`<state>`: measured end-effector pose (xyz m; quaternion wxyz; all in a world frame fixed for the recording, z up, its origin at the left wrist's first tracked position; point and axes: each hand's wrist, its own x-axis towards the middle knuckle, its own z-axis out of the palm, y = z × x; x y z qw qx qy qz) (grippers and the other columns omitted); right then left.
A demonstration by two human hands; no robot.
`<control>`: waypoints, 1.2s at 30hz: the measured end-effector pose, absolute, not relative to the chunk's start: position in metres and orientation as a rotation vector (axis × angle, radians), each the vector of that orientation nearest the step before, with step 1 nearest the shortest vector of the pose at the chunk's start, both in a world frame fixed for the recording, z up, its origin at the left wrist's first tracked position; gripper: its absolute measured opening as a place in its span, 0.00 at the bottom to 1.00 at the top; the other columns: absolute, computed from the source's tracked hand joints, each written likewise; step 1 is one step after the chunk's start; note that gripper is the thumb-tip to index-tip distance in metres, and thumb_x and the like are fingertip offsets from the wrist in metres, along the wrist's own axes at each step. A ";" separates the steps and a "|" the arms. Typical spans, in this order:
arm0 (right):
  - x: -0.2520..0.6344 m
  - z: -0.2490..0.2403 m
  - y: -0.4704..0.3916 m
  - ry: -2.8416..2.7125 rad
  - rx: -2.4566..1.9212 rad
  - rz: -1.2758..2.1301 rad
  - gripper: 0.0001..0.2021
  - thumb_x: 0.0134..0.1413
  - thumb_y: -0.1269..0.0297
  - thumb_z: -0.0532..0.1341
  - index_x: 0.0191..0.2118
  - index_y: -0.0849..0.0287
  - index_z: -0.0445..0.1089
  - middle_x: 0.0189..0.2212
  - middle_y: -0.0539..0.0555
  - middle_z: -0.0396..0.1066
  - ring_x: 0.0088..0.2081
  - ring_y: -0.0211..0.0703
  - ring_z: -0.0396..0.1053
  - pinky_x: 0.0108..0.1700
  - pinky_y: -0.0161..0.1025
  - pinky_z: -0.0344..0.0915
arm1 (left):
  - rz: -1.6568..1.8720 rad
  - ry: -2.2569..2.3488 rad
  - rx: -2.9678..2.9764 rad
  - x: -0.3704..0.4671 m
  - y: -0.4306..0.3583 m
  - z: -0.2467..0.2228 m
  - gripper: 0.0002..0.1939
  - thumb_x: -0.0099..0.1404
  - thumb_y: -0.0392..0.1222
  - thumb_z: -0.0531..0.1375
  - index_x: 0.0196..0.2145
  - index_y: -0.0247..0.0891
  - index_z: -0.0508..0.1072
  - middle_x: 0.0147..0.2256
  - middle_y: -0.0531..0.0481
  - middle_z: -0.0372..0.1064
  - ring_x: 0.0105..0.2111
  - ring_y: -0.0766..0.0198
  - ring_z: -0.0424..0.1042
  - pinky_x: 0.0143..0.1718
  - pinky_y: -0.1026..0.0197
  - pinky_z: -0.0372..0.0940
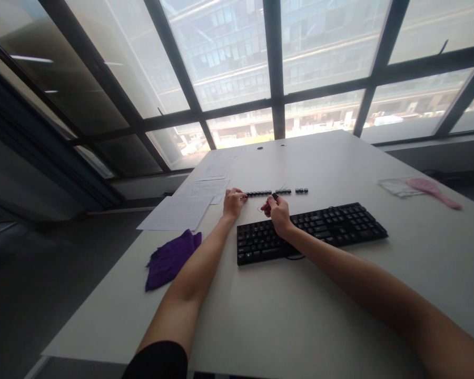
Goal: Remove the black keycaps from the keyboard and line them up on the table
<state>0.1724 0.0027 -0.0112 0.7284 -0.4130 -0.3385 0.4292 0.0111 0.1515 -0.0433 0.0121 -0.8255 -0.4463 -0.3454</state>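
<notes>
My left hand is at the left end of a row of small black keycaps, its fingers closed on the end keycap, which is mostly hidden. My right hand hovers over the upper edge of a black keyboard, closed in a fist. In it is a keycap puller; its black end sticks out above the fist and a thin wire shows to the left. More keycaps stand to the right in the same line, split by gaps. Which keys are off the keyboard is too small to tell.
Left of my arm lies a folded purple cloth. Printed paper sheets overlap along the white table's left edge. A pink hairbrush and a clear plastic bag are at the right. Windows rise behind the table.
</notes>
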 end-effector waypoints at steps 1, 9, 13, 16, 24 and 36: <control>0.172 -0.011 0.003 -0.745 -0.909 0.947 0.16 0.59 0.53 0.59 0.25 0.58 0.62 0.19 0.51 0.70 0.18 0.33 0.59 0.20 0.32 0.55 | -1.074 -1.390 -2.575 0.011 0.151 -0.043 0.08 0.60 0.33 0.64 0.34 0.43 0.82 0.40 0.45 0.72 0.45 0.50 0.63 0.51 0.48 0.64; 0.172 -0.013 0.004 -0.754 -0.908 0.937 0.17 0.59 0.52 0.59 0.25 0.58 0.62 0.19 0.52 0.71 0.18 0.33 0.59 0.20 0.32 0.55 | -1.068 -1.381 -2.589 0.012 0.147 -0.040 0.09 0.59 0.34 0.64 0.37 0.42 0.81 0.40 0.45 0.72 0.45 0.51 0.63 0.52 0.49 0.63; 0.172 -0.013 0.004 -0.749 -0.908 0.941 0.17 0.59 0.52 0.59 0.25 0.57 0.62 0.19 0.52 0.71 0.18 0.33 0.59 0.20 0.32 0.55 | -1.073 -1.392 -2.576 0.009 0.146 -0.039 0.11 0.59 0.35 0.65 0.40 0.42 0.80 0.40 0.45 0.71 0.45 0.50 0.63 0.52 0.49 0.62; 0.172 -0.013 0.004 -0.746 -0.901 0.951 0.16 0.59 0.52 0.59 0.25 0.57 0.62 0.19 0.51 0.70 0.18 0.33 0.59 0.20 0.33 0.54 | -1.092 -1.466 -2.485 0.004 0.145 -0.040 0.11 0.58 0.38 0.67 0.40 0.41 0.80 0.41 0.43 0.70 0.46 0.48 0.63 0.51 0.48 0.62; 0.172 -0.012 0.002 -0.759 -0.899 0.953 0.16 0.59 0.53 0.59 0.25 0.57 0.62 0.19 0.51 0.69 0.18 0.33 0.58 0.20 0.33 0.54 | -1.065 -1.625 -2.322 -0.004 0.144 -0.041 0.06 0.56 0.38 0.69 0.34 0.42 0.80 0.45 0.43 0.68 0.48 0.46 0.61 0.50 0.46 0.60; 0.173 -0.012 0.003 -0.761 -0.888 0.964 0.16 0.59 0.53 0.59 0.25 0.58 0.62 0.19 0.51 0.69 0.18 0.33 0.58 0.20 0.33 0.54 | -0.966 -1.680 -2.329 0.000 0.148 -0.042 0.05 0.58 0.38 0.68 0.35 0.44 0.82 0.47 0.45 0.68 0.49 0.48 0.61 0.50 0.49 0.61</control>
